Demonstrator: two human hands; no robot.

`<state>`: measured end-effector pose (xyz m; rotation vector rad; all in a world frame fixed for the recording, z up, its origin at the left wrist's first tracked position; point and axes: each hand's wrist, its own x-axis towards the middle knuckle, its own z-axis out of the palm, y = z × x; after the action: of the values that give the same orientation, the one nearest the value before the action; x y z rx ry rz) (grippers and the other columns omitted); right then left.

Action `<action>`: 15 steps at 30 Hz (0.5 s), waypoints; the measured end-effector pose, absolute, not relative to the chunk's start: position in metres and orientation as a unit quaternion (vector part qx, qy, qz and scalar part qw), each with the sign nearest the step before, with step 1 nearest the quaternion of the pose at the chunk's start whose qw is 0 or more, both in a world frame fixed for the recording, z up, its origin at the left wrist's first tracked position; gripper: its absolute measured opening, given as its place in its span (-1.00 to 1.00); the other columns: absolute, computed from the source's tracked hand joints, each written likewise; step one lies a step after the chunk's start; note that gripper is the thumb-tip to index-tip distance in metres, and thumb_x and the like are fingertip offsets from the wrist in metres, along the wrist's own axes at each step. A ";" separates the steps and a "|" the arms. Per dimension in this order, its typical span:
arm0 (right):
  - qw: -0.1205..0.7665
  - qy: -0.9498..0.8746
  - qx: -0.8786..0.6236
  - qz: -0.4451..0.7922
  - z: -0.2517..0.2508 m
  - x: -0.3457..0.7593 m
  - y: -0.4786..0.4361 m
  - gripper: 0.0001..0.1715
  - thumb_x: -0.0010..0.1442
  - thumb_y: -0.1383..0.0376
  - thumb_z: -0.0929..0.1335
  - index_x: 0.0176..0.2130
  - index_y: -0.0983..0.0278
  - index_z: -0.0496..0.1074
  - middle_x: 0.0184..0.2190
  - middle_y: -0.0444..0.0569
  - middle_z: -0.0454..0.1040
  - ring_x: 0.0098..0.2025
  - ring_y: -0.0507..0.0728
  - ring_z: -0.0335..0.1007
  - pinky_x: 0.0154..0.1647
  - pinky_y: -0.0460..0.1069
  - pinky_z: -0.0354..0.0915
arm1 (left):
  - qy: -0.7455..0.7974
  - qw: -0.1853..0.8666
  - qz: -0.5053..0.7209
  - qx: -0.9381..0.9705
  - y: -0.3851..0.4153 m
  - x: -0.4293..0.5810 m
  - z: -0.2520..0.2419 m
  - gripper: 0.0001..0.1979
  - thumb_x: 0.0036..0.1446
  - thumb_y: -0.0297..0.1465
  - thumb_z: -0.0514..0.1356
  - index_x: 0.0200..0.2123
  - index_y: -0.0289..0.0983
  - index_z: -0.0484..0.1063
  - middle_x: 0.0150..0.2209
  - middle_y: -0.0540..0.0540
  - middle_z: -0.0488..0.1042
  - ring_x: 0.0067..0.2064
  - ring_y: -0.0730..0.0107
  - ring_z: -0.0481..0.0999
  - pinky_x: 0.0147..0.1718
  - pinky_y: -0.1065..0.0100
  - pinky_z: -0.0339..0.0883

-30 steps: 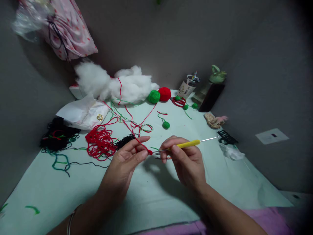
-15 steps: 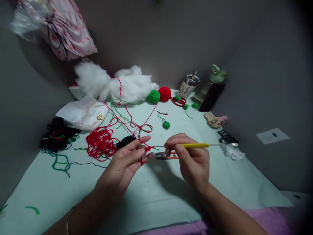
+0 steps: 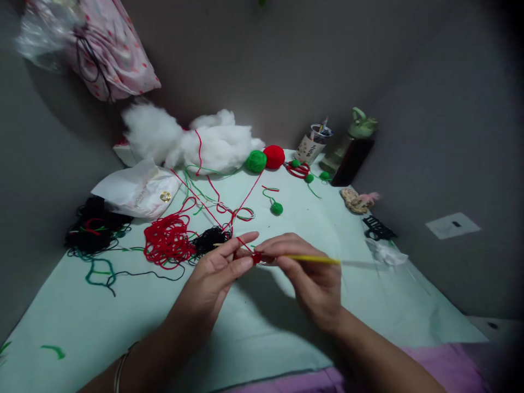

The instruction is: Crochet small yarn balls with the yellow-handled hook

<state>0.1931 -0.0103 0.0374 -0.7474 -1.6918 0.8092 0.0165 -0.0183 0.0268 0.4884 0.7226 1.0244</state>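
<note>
While both hands meet above the middle of the tabletop (image 3: 262, 333), the small red piece (image 3: 256, 258) is placed between them, at the fingertips of the left hand (image 3: 213, 273). This left hand is partly closed: its thumb presses the piece from the near side, and the forefinger is stretched out to the right, with a red strand (image 3: 243, 244) running near it toward the far side. The right hand (image 3: 313, 281) is closed around the yellow hook (image 3: 315, 258) like around a pencil, and the hook's metal end on the right is blurred.

Half a second ago the right hand was more to the right, and a bare length of metal could be seen between it and the piece. Now this gap has almost disappeared, and its fingers are just beside the piece. To my judgement, the hook has gone back to the stitches, so the looping seems to go on; whether its tip is inside a loop, I cannot tell.

Left of the hands lie a black yarn heap (image 3: 210, 240) and a red yarn tangle (image 3: 167, 240).
</note>
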 end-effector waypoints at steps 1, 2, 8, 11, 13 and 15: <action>0.533 -0.677 -0.315 0.399 0.038 0.194 -0.008 -0.78 0.44 0.33 0.33 -0.04 0.16 0.57 -0.20 -0.03 0.63 -0.21 0.10 0.58 -0.21 0.02 0.55 | 0.343 0.773 0.479 0.235 -0.018 0.015 0.027 -0.57 -0.02 -0.30 0.51 -0.02 -0.17 0.67 -0.27 -0.04 0.58 -0.09 0.29 0.52 0.03 0.30 0.27; 0.531 -0.652 -0.318 0.439 0.039 0.195 -0.007 -0.79 0.46 0.31 0.31 -0.06 0.17 0.57 -0.22 -0.04 0.63 -0.26 0.09 0.58 -0.23 0.01 0.55 | 0.353 0.761 0.485 0.246 -0.018 0.014 0.027 -0.59 0.00 -0.29 0.49 -0.02 -0.16 0.67 -0.28 -0.04 0.56 -0.12 0.30 0.51 0.01 0.30 0.27; 0.479 -0.794 -0.306 0.217 0.043 0.193 -0.011 -0.75 0.47 0.36 0.25 0.01 0.24 0.49 -0.21 0.03 0.63 -0.21 0.13 0.59 -0.23 0.04 0.55 | 0.418 0.672 0.525 0.314 -0.021 0.011 0.027 -0.66 0.10 -0.34 0.46 -0.01 -0.11 0.66 -0.35 0.04 0.48 -0.25 0.45 0.43 -0.17 0.44 0.28; 0.415 -0.872 -0.260 -0.005 0.040 0.188 -0.012 -0.74 0.43 0.42 0.28 0.02 0.26 0.50 -0.23 0.04 0.62 -0.22 0.14 0.59 -0.27 0.03 0.55 | 0.391 0.695 0.527 0.295 -0.021 0.013 0.027 -0.58 0.06 -0.35 0.49 0.03 -0.08 0.64 -0.39 0.07 0.48 -0.31 0.51 0.43 -0.21 0.48 0.29; 0.402 -0.877 -0.257 -0.055 0.040 0.187 -0.013 -0.74 0.39 0.46 0.32 0.00 0.25 0.53 -0.23 0.02 0.60 -0.21 0.13 0.59 -0.27 0.00 0.55 | 0.348 0.759 0.493 0.245 -0.019 0.014 0.028 -0.53 0.00 -0.32 0.52 0.03 -0.12 0.64 -0.38 0.05 0.50 -0.32 0.50 0.46 -0.21 0.46 0.33; 0.432 -0.855 -0.289 0.003 0.042 0.188 -0.014 -0.73 0.39 0.45 0.34 0.01 0.23 0.54 -0.22 0.01 0.59 -0.19 0.12 0.57 -0.25 0.00 0.55 | 0.318 0.809 0.451 0.201 -0.016 0.014 0.029 -0.50 -0.05 -0.31 0.54 0.01 -0.19 0.65 -0.35 -0.01 0.55 -0.27 0.43 0.53 -0.16 0.41 0.37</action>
<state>0.1881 -0.0142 0.0418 -0.7205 -2.1306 0.0073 0.0135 -0.0165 0.0290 0.4303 0.6798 0.9633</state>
